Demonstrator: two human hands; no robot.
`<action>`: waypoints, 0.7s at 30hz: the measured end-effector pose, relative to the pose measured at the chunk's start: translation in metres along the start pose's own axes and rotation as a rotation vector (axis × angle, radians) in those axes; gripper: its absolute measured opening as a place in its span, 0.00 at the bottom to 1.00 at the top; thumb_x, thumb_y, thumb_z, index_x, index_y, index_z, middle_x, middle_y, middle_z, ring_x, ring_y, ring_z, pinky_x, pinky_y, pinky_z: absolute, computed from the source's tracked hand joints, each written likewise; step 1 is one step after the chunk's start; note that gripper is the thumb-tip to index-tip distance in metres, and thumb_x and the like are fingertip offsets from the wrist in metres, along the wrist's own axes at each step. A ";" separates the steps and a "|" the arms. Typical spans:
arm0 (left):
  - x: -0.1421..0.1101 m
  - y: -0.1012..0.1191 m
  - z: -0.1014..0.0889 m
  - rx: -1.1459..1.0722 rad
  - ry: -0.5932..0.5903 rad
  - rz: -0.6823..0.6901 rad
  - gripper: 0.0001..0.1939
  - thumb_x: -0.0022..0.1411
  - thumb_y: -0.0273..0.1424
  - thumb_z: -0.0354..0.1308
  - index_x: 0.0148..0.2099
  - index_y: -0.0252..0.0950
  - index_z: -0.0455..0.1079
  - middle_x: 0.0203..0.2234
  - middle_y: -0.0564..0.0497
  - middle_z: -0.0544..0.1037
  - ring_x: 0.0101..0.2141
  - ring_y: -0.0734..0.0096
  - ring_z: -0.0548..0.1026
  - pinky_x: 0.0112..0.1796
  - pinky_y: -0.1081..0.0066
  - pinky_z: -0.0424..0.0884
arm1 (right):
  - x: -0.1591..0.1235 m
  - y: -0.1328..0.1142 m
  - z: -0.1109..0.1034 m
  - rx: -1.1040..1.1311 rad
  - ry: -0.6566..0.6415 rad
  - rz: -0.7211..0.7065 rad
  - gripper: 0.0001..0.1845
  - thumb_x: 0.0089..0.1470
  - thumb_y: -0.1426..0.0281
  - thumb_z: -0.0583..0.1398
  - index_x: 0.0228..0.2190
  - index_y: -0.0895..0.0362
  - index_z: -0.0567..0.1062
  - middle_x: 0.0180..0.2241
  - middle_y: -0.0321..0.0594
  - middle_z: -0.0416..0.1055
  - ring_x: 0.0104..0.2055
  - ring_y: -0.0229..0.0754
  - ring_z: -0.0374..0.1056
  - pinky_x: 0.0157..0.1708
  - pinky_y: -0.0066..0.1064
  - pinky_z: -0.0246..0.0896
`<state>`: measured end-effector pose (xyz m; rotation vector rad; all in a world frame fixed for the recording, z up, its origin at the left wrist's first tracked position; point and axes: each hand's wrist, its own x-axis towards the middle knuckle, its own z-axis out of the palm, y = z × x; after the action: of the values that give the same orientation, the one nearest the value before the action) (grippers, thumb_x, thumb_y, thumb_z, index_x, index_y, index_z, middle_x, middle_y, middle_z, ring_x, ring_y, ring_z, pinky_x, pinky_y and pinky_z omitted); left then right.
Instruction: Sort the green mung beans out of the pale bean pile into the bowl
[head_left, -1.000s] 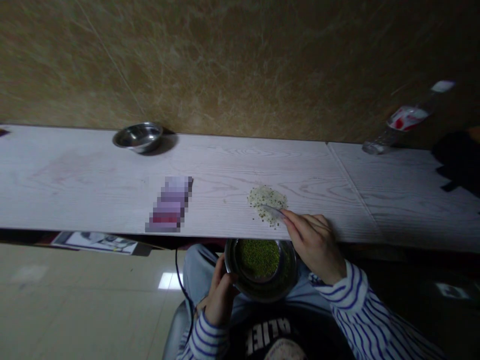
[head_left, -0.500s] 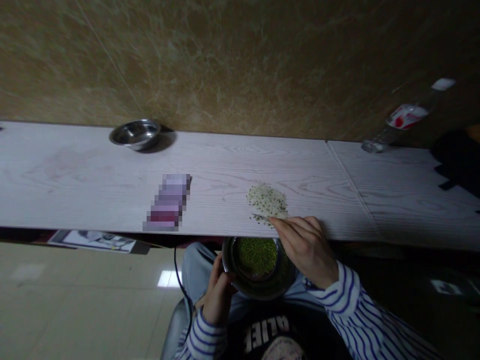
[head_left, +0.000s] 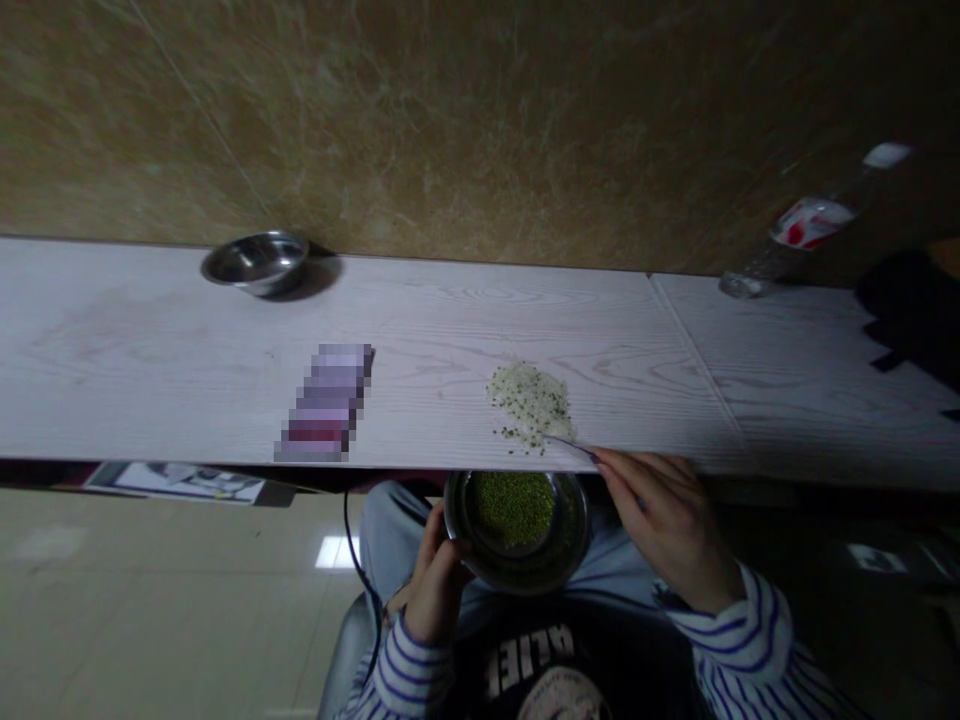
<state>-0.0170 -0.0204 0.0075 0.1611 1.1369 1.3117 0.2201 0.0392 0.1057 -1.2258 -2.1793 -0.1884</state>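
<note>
My left hand (head_left: 435, 590) is closed on the left rim of a steel bowl (head_left: 574, 555), which is held over my lap below the table edge. Green beans (head_left: 517, 508), mung beans by their look, cover its bottom. In the fingers of my right hand (head_left: 664, 515) is a thin metal tool (head_left: 571, 444), tweezers by its slim shape, though its tip is too small to make out clearly. The tip points left, at the near edge of a pile of white rice grains (head_left: 529, 395) mixed with green beans. Several loose beans lie around the pile's near side.
A second steel bowl (head_left: 255, 265) stands at the back left. A pixelated flat object (head_left: 326, 400) lies left of the pile. A clear bottle (head_left: 814, 222) stands by the wall at the right, near a dark item (head_left: 911, 310). A cable (head_left: 351, 540) hangs below the table edge (head_left: 405, 465).
My right hand has drawn back to the right and slightly toward me, with the tool's tip now at the pile's near right edge. My left hand keeps hold of the bowl.
</note>
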 end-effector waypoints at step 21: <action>-0.002 0.002 0.001 0.049 -0.004 -0.022 0.26 0.49 0.30 0.65 0.54 0.43 0.76 0.42 0.49 0.82 0.40 0.58 0.76 0.36 0.66 0.73 | -0.004 -0.009 0.001 0.020 -0.051 0.036 0.13 0.64 0.79 0.58 0.48 0.58 0.78 0.38 0.44 0.83 0.38 0.42 0.78 0.40 0.36 0.63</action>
<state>-0.0172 -0.0206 0.0109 0.1869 1.1650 1.2640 0.2140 0.0320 0.1043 -1.2706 -2.1953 -0.1206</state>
